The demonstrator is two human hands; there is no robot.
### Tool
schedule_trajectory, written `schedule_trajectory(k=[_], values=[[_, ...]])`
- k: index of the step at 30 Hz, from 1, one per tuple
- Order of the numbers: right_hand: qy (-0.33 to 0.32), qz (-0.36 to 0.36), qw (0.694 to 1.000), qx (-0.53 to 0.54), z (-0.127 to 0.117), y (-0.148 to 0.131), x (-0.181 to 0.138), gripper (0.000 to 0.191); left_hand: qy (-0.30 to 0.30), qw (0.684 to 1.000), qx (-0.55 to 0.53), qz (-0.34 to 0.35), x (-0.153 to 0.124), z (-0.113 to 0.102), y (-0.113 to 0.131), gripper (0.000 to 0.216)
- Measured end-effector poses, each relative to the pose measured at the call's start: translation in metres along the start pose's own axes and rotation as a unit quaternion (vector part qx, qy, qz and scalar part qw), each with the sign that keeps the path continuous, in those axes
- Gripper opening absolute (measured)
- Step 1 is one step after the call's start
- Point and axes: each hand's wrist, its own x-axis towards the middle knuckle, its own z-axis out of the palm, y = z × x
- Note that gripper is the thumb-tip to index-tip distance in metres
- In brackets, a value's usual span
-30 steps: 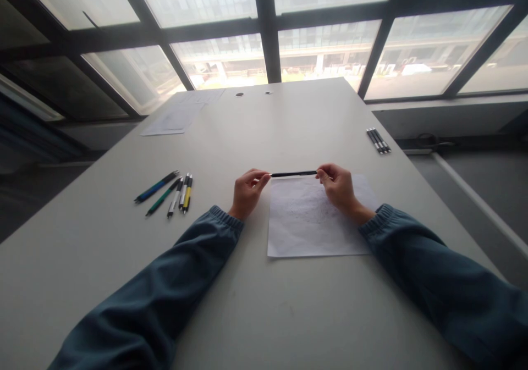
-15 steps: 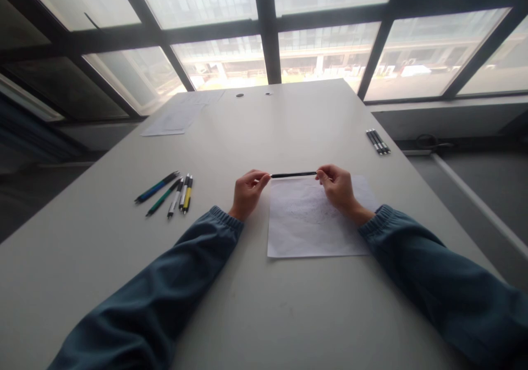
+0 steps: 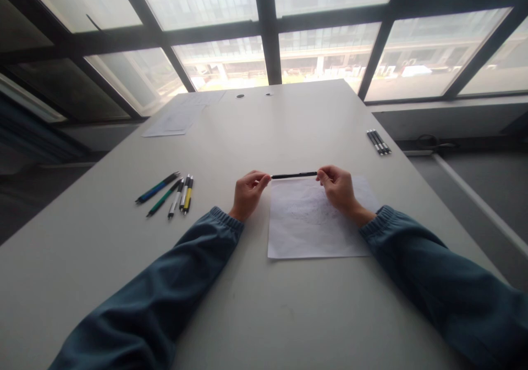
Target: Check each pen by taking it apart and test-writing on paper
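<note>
A thin black pen [image 3: 293, 175] was held level between two hands. One end was pinched in the grip of the left hand [image 3: 248, 192], which was closed on it with thumb and fingers. The other end was pinched the same way in the grip of the right hand [image 3: 339, 187]. The pen was stretched straight from one grip to the other, and its middle was left bare.

Just under the right grip, a white sheet of paper [image 3: 313, 238] with faint marks was laid on the table [image 3: 256, 304]. Well off to the left of the left grip, a row of coloured pens [image 3: 173, 191] was laid out. Far out past the right grip, near the table edge, a few dark pens [image 3: 378, 141] were placed side by side. Far beyond the left grip, more papers [image 3: 175, 118] were seen.
</note>
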Motion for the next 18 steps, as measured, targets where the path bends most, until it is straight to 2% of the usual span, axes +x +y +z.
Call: schedule_trajectory(k=[18], values=[[-0.003, 0.0, 1.0, -0.001, -0.0014, -0.002, -0.0004, 0.029, -0.003, 1.0, 0.011, 0.007, 0.0007, 0.0004, 0.0015, 0.029]])
